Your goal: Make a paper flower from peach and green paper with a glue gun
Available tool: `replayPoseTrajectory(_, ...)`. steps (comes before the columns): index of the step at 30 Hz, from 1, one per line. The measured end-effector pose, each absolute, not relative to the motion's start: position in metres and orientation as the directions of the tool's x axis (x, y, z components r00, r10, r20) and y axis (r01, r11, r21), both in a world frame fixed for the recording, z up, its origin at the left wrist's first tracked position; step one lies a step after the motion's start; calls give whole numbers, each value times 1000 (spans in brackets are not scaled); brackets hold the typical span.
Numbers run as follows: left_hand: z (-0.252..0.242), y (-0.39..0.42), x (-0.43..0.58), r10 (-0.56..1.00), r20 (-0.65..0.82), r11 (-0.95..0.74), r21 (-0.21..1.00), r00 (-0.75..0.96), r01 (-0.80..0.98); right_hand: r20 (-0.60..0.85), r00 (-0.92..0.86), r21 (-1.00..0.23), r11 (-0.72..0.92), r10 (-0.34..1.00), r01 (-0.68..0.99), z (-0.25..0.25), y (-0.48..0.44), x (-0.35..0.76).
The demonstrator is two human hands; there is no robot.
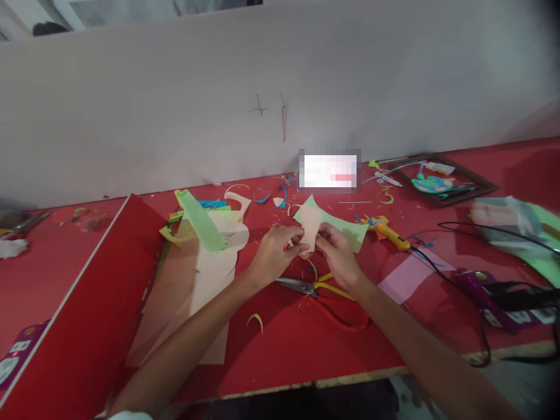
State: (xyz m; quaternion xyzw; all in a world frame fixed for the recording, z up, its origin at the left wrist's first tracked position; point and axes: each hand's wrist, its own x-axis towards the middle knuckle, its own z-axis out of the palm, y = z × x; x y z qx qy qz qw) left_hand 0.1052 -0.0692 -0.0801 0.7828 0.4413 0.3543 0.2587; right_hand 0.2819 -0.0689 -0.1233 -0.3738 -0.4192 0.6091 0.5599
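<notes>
A small peach paper piece [311, 224] is held upright between my two hands. My left hand [280, 251] pinches its left edge, and my right hand [339, 254] grips its lower right edge. Behind it, a light green paper [356, 231] with curved edges lies on the red table [262, 373]. Scissors [312, 287] with yellow and red handles rest just below my hands. To the right sits a yellow glue gun [391, 234] with a black cord.
Peach sheets [210, 297] and a green strip [203, 224] lie left, beside a red divider [83, 315]. On the right are pink paper [409, 277], a brown frame [476, 179], a purple power strip [494, 303] and cables. Paper scraps are scattered near the grey wall [175, 116].
</notes>
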Motion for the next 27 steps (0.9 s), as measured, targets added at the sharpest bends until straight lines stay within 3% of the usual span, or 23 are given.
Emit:
replayPoseTrajectory(9,-83,-70,105,927,274,-358,848,256,390,150,-108,-981,134,983,-140,-122,-73,279)
replayPoseTrajectory(13,-83,-71,104,927,283,-361,850,245,385,172,-31,-984,171,985,-46,-122,-70,281)
replayPoseTrajectory(21,-79,-49,79,932,308,-352,658,188,665,178,87,-984,180,980,-7,-126,-64,293)
replayPoseTrajectory(27,-100,-10,30,998,56,-26,482,-1,876,182,73,-983,183,981,-14,-126,-62,295)
